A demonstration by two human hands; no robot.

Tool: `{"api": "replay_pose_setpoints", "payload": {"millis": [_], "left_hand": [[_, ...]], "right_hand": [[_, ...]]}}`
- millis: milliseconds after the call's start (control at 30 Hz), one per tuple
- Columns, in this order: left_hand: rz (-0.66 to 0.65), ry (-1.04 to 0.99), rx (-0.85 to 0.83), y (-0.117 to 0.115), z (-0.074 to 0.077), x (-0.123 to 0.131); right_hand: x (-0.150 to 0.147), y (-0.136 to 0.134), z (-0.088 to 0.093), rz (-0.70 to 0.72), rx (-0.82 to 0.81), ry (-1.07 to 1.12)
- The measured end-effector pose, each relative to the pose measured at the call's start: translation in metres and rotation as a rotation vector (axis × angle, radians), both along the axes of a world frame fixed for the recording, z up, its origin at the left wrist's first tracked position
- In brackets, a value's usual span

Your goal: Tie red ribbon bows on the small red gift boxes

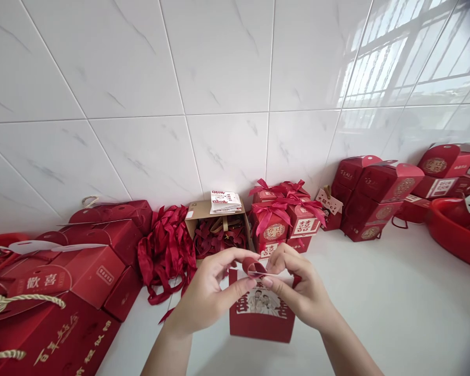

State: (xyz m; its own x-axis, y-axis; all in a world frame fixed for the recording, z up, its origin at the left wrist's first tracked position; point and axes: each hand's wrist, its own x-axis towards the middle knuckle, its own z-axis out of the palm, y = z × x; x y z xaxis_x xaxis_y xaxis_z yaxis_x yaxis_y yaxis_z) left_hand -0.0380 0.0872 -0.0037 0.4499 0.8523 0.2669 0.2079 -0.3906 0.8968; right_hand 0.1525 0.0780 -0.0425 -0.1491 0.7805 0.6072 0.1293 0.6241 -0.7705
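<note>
A small red gift bag [260,330] stands upright on the white counter in front of me. On its front is a white card [265,304] with a drawn couple and red characters. Above the card, a red strap [254,265] curls into a loop. My left hand [215,292] is closed, pinching the strap's left side between thumb and fingers. My right hand [297,284] pinches its other end, thumb near the card's top edge. The fingers partly hide the bag's top, so I cannot tell how the strap is fastened.
A heap of red ribbons [166,245] lies beside an open cardboard box [198,210] of dark red straps, with printed cards [225,201] on top. Ribbon-tied boxes [272,230] stand behind my right hand. Red boxes [90,271] crowd the left; more stacks [376,198] and a red basin [450,235] are right.
</note>
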Motion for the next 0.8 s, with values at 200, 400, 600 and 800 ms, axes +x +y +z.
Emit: {"api": "replay_pose_setpoints", "payload": {"millis": [200, 400, 600, 800], "left_hand": [[0.067, -0.018, 0.002, 0.000, 0.001, 0.003], [0.196, 0.012, 0.182, -0.002, -0.007, 0.014], [0.180, -0.011, 0.292, 0.004, -0.009, 0.013], [0.152, 0.042, 0.459, 0.006, -0.015, 0.010]], "right_hand": [[-0.005, 0.000, -0.001, 0.040, -0.056, -0.050], [-0.016, 0.001, -0.006, 0.027, -0.081, -0.047], [-0.020, 0.002, -0.007, 0.049, -0.220, 0.016], [-0.020, 0.001, -0.006, -0.020, -0.231, 0.003]]}}
